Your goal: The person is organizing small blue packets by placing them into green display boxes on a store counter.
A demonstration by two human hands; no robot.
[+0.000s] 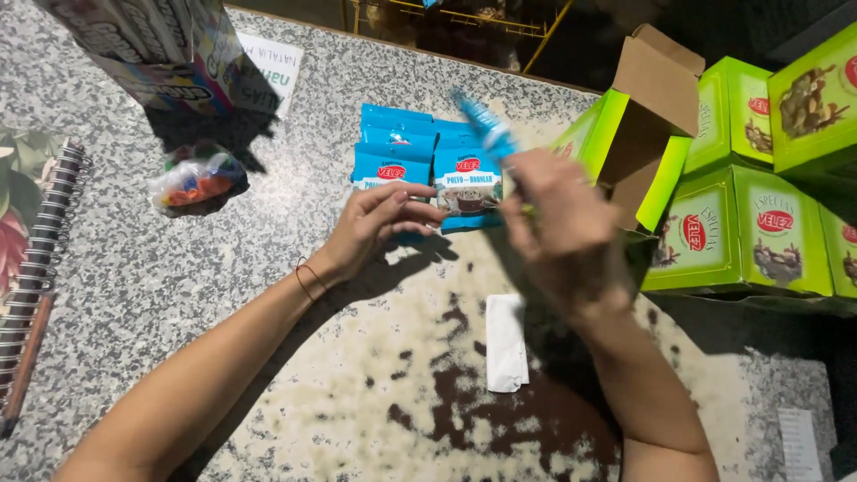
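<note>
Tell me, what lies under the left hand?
Blue sachets lie in overlapping rows on the granite counter; the left hand presses them. Its fingers cover the lower sachets' fronts.

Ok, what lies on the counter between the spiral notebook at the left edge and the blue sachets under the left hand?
In the head view, a clear plastic bag of small colourful pieces lies on speckled granite counter between the spiral notebook and blue sachets.
</note>
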